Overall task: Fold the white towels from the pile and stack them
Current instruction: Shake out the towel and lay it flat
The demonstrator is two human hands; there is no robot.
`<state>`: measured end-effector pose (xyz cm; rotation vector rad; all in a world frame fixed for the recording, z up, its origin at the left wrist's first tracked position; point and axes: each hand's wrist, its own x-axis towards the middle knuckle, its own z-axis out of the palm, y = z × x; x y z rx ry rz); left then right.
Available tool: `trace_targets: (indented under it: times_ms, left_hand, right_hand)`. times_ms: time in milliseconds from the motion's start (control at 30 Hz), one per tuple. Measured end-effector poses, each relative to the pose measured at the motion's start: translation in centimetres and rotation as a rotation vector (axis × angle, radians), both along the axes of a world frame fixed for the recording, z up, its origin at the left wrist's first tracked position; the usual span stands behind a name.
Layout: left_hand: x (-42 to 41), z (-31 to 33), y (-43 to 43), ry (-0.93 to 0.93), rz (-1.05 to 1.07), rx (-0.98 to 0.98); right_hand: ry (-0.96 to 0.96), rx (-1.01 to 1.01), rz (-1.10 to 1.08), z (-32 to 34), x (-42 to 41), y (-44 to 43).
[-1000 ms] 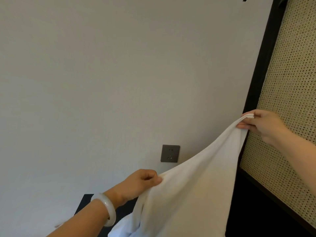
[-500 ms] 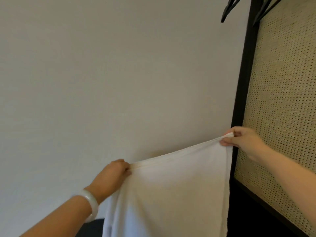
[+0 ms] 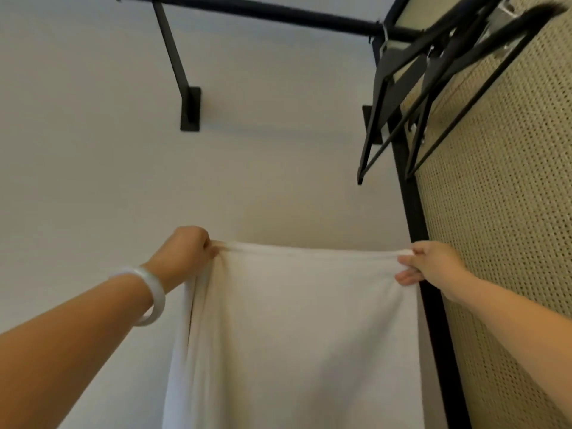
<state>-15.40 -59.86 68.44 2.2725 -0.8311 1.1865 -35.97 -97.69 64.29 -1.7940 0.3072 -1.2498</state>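
Observation:
A white towel [image 3: 303, 335] hangs spread out in front of me, its top edge stretched level between both hands. My left hand [image 3: 185, 253], with a pale bangle on its wrist, grips the towel's top left corner in a fist. My right hand [image 3: 430, 266] pinches the top right corner between thumb and fingers. The towel's lower part runs out of the frame at the bottom. The pile and any stack are out of view.
A plain white wall [image 3: 93, 150] fills the background. A black rail [image 3: 263, 10] on a wall bracket [image 3: 189, 109] runs across the top, with black hangers [image 3: 433, 72] at its right end. A woven cane panel in a black frame [image 3: 510, 212] stands on the right.
Both hands have risen and levelled out, my left hand coming up to the height of my right. The towel went from a slanted drape to a flat spread. The view tilted upward.

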Motion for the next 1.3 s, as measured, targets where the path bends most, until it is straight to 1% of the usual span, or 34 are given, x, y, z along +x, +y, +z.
trace_targets:
  times_ms: [33,100,167,200,233,300,367,433,533,633,700,733,800,867,933,967,1033,1133,1167,1233,1300]
  left_hand:
    - [0.1,-0.2,0.2,0.027,-0.003,-0.014]
    - [-0.1,0.3,0.8,0.055,-0.045,-0.099]
    - [-0.7,2.0,1.3,-0.003,-0.101,-0.236]
    - [-1.0,2.9,1.6,-0.046,-0.122,-0.279]
    - [-1.2,3.3,1.8,-0.077,-0.127,-0.277]
    - [-1.3,2.9,2.1,-0.067,-0.080,-0.164]
    - [-0.7,1.3,2.5,-0.010,-0.021,-0.050]
    - [-0.1,-0.4,2.8,0.039,0.022,0.024]
    - [0.3,-1.0,3.0,0.063,-0.004,0.017]
    - [0.2,0.4,3.5,0.043,-0.087,-0.046]
    - [0.1,1.0,4.0,0.019,-0.139,-0.058]
    - [0.2,0.7,4.0,0.017,-0.138,-0.012]
    - [1.1,-1.3,3.4,0.051,-0.094,0.162]
    - [2.7,-5.2,1.9,0.133,-0.037,0.337]
    - [4.1,-9.4,0.0,0.249,0.008,0.419]
    - [4.7,-10.6,-0.7,0.273,0.018,0.416]
    - [5.2,-10.4,-1.9,0.233,0.017,0.338]
    - [4.9,-5.8,-2.7,0.106,-0.012,0.087]
    - [4.5,-4.3,-2.7,0.065,-0.008,0.037]
    - [3.4,-3.0,-2.5,0.014,0.021,0.019]
    - [2.5,-4.2,-2.0,0.032,0.029,0.048]
  right_hand:
    - [0.024,-0.023,-0.006,0.3,-0.2,0.3]
    - [-0.008,-0.035,-0.006,1.7,-0.7,1.2]
    - [-0.121,-0.027,-0.002,3.9,-0.9,2.1]
    - [-0.170,-0.026,0.007,4.8,-1.0,2.7]
    - [-0.189,-0.030,0.018,5.4,-1.0,3.2]
    - [-0.130,-0.041,0.024,5.0,-1.2,3.8]
    - [-0.044,-0.040,0.034,3.9,-1.4,3.9]
    - [0.024,-0.059,0.032,2.9,-1.4,3.9]
    - [0.048,-0.074,0.029,2.8,-1.2,3.6]
    - [0.057,-0.081,0.019,4.0,-1.3,2.5]
    - [0.105,-0.114,-0.026,4.3,-1.2,1.1]
    - [0.148,-0.125,-0.055,3.8,-1.0,0.4]
    - [0.261,-0.104,-0.084,1.3,0.4,-0.9]
    - [0.386,0.006,-0.063,-3.1,2.6,-2.0]
    - [0.461,0.134,-0.029,-7.1,4.8,-2.5]
    - [0.445,0.172,-0.030,-8.2,5.7,-2.6]
    - [0.322,0.177,-0.069,-7.8,7.0,-3.3]
    - [0.073,0.100,-0.087,-3.3,6.6,-3.7]
    - [0.019,0.074,-0.078,-2.0,5.9,-3.6]
    - [-0.008,0.026,-0.073,-1.0,4.4,-3.3]
    - [0.049,0.005,-0.058,-2.4,3.2,-2.8]
